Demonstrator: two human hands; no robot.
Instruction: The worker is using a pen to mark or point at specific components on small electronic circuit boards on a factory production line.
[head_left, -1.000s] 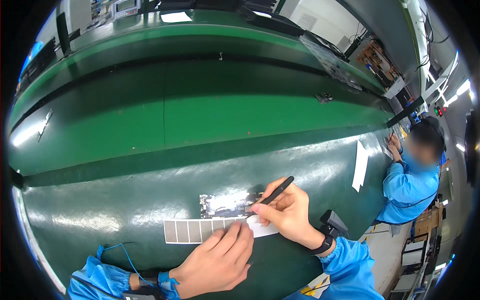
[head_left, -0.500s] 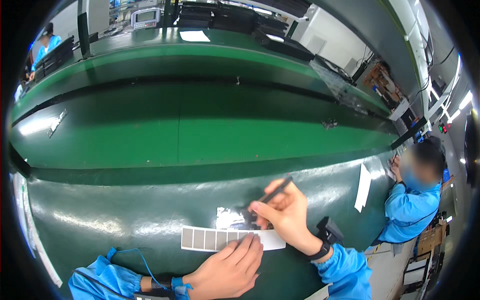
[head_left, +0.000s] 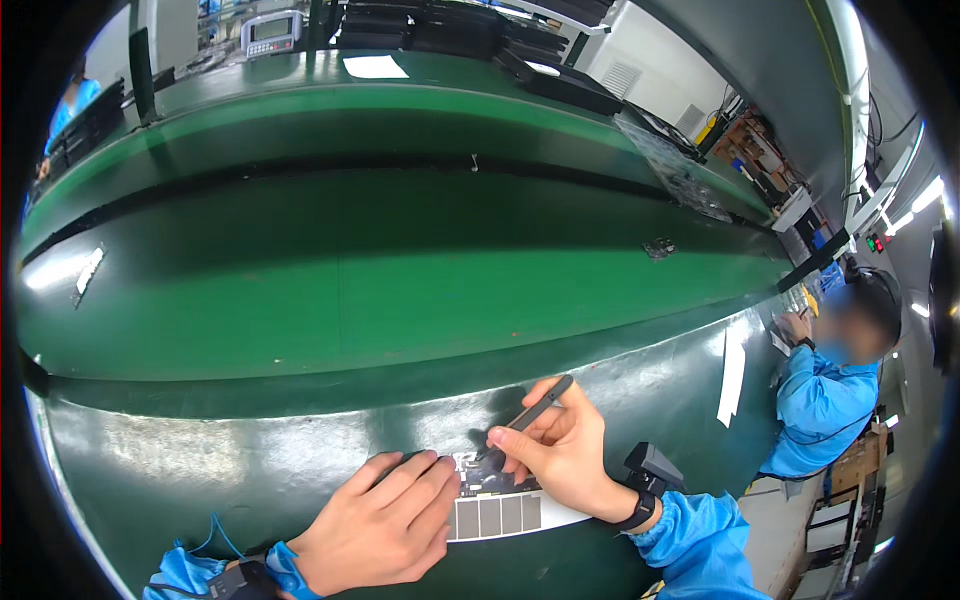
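Dark green and glossy, the table (head_left: 650,400) carries a black circuit board (head_left: 485,482) before the person, along the far edge of a white-backed strip of grey labels (head_left: 490,517); both hands partly cover the board. The left hand (head_left: 385,525) lies palm down over the left ends of board and strip, its fingers nearly straight and close together, with no grip visible. The right hand (head_left: 560,455) has its thumb and fingers clamped on a slim dark pen-shaped tool (head_left: 540,408), slanted tip-down at the board; whether the tip touches cannot be told. Good work here seems to want light, even pressure from the left hand, so the board cannot slide, a steady right wrist, and small, gentle tip movements that spare the mounted parts. By count: two hands, one board, one tool, one strip showing four grey labels, the leftmost partly covered and more perhaps hidden; farther right, one white paper strip (head_left: 732,378) and one co-worker (head_left: 815,400) in blue.
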